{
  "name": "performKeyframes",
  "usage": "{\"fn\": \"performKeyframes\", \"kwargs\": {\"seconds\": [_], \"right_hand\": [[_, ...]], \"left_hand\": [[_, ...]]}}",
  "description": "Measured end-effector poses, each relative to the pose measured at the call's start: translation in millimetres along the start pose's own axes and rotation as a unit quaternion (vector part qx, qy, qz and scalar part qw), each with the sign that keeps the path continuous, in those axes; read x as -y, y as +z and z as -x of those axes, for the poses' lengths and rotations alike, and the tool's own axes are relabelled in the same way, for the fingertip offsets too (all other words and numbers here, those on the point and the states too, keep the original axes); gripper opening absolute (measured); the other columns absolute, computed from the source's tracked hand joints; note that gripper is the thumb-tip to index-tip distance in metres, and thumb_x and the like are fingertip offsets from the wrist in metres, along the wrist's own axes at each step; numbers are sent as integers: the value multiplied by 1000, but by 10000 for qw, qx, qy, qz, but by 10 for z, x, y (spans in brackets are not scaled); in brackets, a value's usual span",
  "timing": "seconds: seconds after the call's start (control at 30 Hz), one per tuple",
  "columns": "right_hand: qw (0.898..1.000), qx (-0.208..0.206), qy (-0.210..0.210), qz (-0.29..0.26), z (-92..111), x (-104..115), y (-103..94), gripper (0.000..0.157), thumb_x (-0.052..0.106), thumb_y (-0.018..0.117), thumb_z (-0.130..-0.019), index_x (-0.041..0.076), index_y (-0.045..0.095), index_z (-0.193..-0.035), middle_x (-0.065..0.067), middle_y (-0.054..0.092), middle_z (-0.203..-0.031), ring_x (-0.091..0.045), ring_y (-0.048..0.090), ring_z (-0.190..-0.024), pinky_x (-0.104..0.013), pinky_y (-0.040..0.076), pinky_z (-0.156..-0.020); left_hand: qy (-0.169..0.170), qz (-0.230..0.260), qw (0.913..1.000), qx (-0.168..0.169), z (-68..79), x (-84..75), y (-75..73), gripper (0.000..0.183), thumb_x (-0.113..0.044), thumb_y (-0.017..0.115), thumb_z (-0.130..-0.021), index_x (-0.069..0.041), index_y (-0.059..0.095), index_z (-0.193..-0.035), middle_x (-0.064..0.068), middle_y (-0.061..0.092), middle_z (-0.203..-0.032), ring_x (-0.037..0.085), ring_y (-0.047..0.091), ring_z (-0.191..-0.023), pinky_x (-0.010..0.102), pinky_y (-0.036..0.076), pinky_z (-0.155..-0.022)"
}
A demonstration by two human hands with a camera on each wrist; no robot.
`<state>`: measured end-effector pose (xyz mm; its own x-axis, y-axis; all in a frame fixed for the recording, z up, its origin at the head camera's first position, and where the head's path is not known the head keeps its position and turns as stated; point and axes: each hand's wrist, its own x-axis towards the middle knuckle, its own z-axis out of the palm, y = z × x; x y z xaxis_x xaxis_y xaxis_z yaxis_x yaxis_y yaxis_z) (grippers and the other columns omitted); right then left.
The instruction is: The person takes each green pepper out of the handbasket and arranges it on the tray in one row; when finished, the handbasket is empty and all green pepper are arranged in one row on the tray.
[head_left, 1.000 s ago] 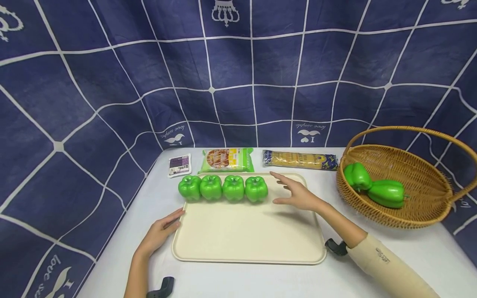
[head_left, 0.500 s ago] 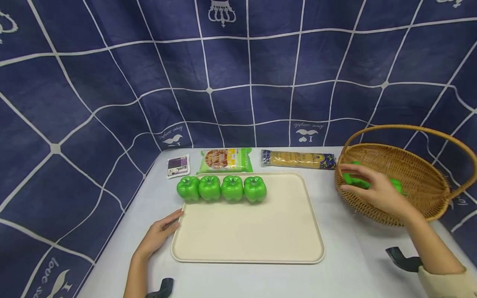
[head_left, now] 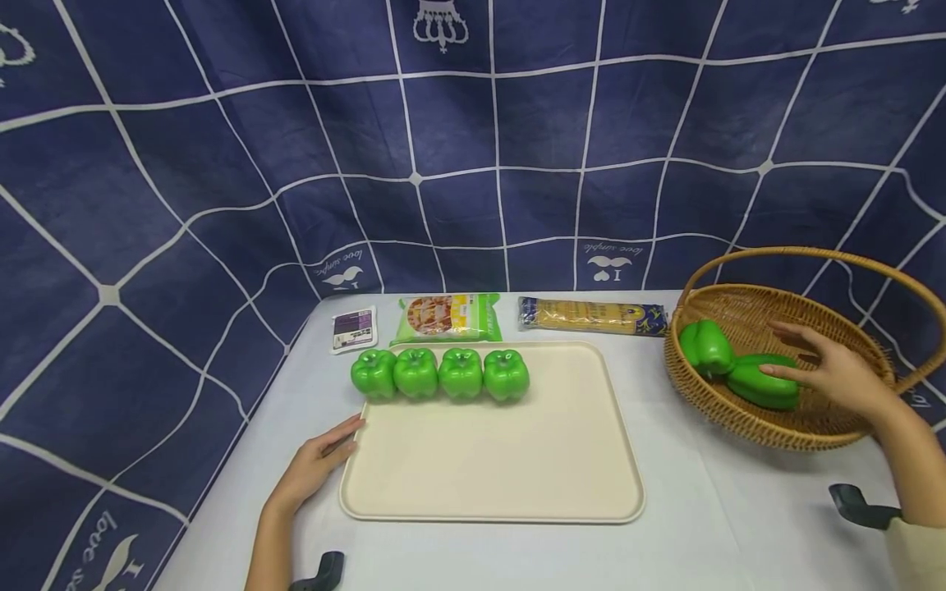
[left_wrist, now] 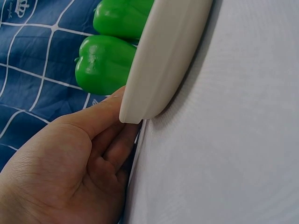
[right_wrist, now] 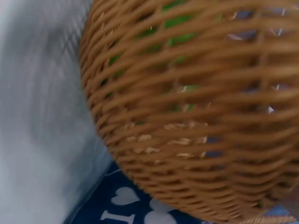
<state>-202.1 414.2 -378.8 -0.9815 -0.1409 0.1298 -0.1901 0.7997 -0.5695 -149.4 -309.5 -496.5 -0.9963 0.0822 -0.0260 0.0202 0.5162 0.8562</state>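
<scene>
The left hand, fingers straight and resting against the cream tray, would do well to hold it steady under the row of four green peppers. The pepper on its side in the wicker basket probably wants an all-round grip; the right hand is above it, fingers spread apart, contact unclear.

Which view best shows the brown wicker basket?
Head: the brown wicker basket shows its arched handle and green bell peppers inside. Right wrist gives mostly its woven side, close and blurry; left wrist, nothing.
</scene>
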Motion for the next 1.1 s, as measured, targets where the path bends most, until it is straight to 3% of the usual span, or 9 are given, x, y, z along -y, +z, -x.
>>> {"fn": "performKeyframes", "kwargs": {"seconds": [0.2,0.4,0.53,0.67,0.87,1.1], "right_hand": [[9987,460,-203,-103,-29,-176,32,89,20,73,-80,-7,15,-143,-41,30,-132,-59,31,-112,-70,31,-82],[9965,835,-12,30,-55,-235,33,90,25,72,-81,-6,15,-143,-41,26,-134,-59,32,-111,-67,35,-80],[9937,1071,149,309,-74,-260,26,87,29,70,-83,-10,18,-141,-39,37,-125,-47,46,-100,-49,47,-73],[9908,1249,249,453,-92,-280,25,84,28,70,-83,-15,22,-137,-34,45,-114,-32,51,-90,-29,45,-65],[9897,1300,322,501,-118,-299,47,83,27,72,-81,-20,26,-131,-34,46,-111,-33,51,-88,-32,44,-66],[9907,1111,435,649,-120,-304,43,85,35,74,-78,-17,30,-131,-35,47,-108,-37,52,-87,-34,44,-64]], "left_hand": [[-20,-42,10000,3,-2,14,-3,44,-35,59,-89,-16,55,-129,3,39,-143,26,30,-133,47,23,-108],[21,-33,10000,-8,4,4,-5,44,-33,59,-90,-15,55,-129,3,39,-143,25,31,-133,45,24,-108],[27,-35,10000,-18,2,-1,-2,43,-33,59,-90,-16,55,-129,3,39,-143,25,31,-133,45,25,-108],[29,-20,10000,-15,-2,3,0,43,-33,59,-90,-16,55,-129,3,39,-143,25,31,-133,44,25,-107],[42,-42,10000,-10,-4,-2,-3,43,-33,59,-89,-16,55,-129,3,39,-143,24,32,-133,43,25,-107],[7,6,10000,4,13,-41,-4,43,-31,60,-90,-15,55,-129,3,38,-143,25,31,-133,43,24,-108]]}}
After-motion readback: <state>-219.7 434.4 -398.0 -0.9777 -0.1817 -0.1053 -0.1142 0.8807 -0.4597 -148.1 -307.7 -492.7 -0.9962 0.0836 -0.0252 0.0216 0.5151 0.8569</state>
